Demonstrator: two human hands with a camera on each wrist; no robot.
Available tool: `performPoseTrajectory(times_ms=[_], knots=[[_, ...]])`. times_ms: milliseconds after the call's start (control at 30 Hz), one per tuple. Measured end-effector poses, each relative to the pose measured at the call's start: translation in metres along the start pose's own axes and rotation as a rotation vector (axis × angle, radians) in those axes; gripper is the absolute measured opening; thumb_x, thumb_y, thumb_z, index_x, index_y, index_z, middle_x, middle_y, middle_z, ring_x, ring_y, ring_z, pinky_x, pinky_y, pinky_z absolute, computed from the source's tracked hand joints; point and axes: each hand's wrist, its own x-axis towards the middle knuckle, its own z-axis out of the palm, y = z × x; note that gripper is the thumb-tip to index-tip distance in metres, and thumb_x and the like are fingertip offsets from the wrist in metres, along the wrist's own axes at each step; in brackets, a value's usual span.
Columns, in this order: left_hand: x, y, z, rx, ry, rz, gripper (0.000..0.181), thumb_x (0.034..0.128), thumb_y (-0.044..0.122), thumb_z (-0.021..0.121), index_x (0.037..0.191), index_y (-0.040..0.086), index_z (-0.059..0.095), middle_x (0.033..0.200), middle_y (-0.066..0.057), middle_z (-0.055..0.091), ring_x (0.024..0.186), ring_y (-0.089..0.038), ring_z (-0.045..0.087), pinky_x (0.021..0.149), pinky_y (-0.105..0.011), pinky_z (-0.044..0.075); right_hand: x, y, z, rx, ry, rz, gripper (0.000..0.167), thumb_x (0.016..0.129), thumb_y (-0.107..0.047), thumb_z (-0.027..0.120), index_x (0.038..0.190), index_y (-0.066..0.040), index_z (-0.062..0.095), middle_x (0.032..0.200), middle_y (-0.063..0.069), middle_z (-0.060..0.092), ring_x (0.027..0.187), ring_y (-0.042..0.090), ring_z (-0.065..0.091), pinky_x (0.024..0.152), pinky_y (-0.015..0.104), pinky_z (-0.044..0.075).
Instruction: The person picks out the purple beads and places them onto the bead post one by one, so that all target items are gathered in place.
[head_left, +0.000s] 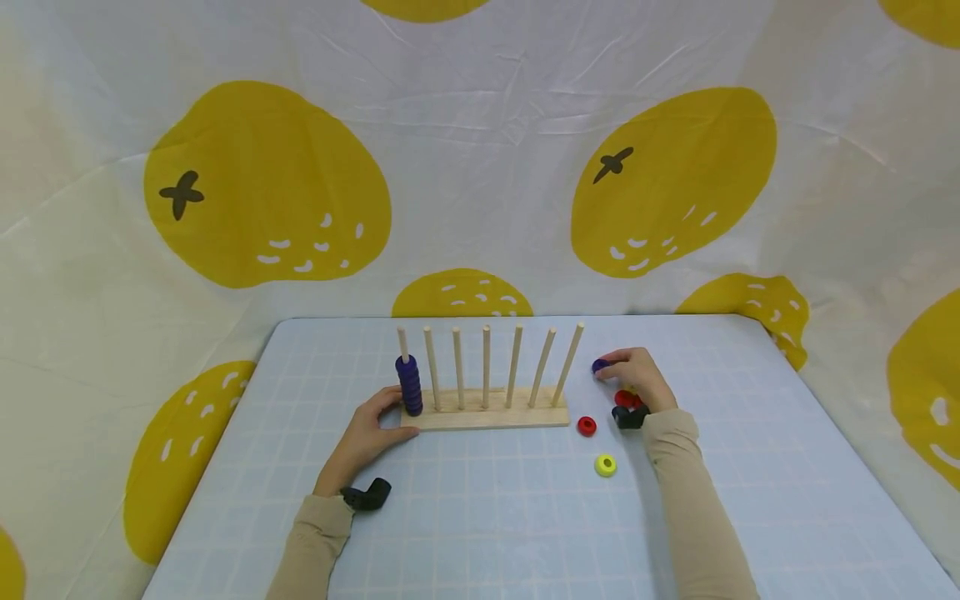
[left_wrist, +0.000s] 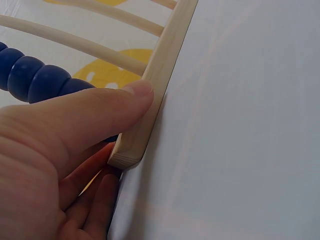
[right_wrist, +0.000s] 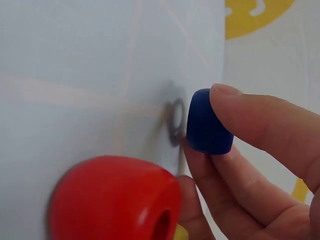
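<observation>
My left hand (head_left: 372, 425) grips the left end of a wooden peg stand (head_left: 487, 418), its thumb on the front face and its fingers behind. Several upright pegs rise from the stand. A stack of dark blue beads (head_left: 409, 385) fills most of the leftmost peg, and the other pegs are bare. To the right of the stand, my right hand (head_left: 637, 374) pinches one blue bead (right_wrist: 207, 122) between thumb and fingers, just above the table. Close below that hand lies a red bead (right_wrist: 115, 200), with a bit of yellow bead (right_wrist: 181, 233) showing beside it.
Nearer the front, a red bead (head_left: 587, 426) and a yellow bead (head_left: 605, 465) lie apart on the pale checked tablecloth (head_left: 480, 525). A white curtain (head_left: 480, 192) with yellow fruit shapes hangs behind the table's far edge.
</observation>
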Motion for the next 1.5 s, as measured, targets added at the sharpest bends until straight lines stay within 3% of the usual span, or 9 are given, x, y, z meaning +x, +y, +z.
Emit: performPoseTrajectory(times_ms=[200, 500, 800, 1133, 1500], knots=[[0.000, 0.001, -0.001, -0.011, 0.008, -0.021, 0.054, 0.0765, 0.014, 0.087, 0.125, 0.006, 0.065, 0.139, -0.008, 0.056, 0.135, -0.029, 0.045, 0.115, -0.048, 0.034, -0.002, -0.001, -0.005, -0.010, 0.001, -0.033, 0.052, 0.087, -0.020, 0.075, 0.129, 0.006, 0.059, 0.136, 0.028, 0.050, 0.117, 0.037, 0.044, 0.102, 0.052, 0.039], [0.000, -0.001, 0.000, -0.022, 0.013, 0.002, 0.054, 0.0760, 0.008, 0.086, 0.125, 0.004, 0.065, 0.138, -0.011, 0.056, 0.134, -0.032, 0.046, 0.113, -0.050, 0.034, -0.004, -0.012, -0.011, 0.011, 0.004, 0.013, 0.051, 0.090, -0.021, 0.073, 0.132, 0.003, 0.058, 0.138, 0.026, 0.048, 0.119, 0.039, 0.040, 0.105, 0.055, 0.037], [0.000, 0.001, -0.002, -0.004, 0.002, -0.019, 0.054, 0.0775, 0.018, 0.087, 0.125, 0.007, 0.066, 0.140, -0.010, 0.055, 0.135, -0.032, 0.045, 0.115, -0.050, 0.033, -0.011, -0.027, -0.022, -0.001, 0.018, -0.047, 0.049, 0.092, -0.019, 0.070, 0.131, 0.007, 0.057, 0.138, 0.027, 0.048, 0.124, 0.042, 0.041, 0.110, 0.061, 0.032], [0.000, 0.001, -0.001, 0.004, 0.002, -0.002, 0.055, 0.0775, 0.016, 0.087, 0.127, 0.005, 0.064, 0.139, -0.011, 0.056, 0.134, -0.032, 0.045, 0.113, -0.050, 0.035, -0.014, -0.039, -0.034, -0.007, 0.021, -0.086, 0.047, 0.092, -0.019, 0.069, 0.131, 0.006, 0.057, 0.138, 0.027, 0.049, 0.128, 0.043, 0.040, 0.112, 0.062, 0.030], [0.000, 0.002, 0.000, 0.009, -0.002, -0.027, 0.056, 0.0776, 0.018, 0.087, 0.127, 0.005, 0.064, 0.141, -0.011, 0.055, 0.135, -0.033, 0.044, 0.114, -0.052, 0.033, -0.022, -0.051, -0.046, -0.011, 0.054, -0.151, 0.048, 0.092, -0.019, 0.070, 0.130, 0.007, 0.058, 0.134, 0.027, 0.053, 0.125, 0.042, 0.044, 0.111, 0.061, 0.033]])
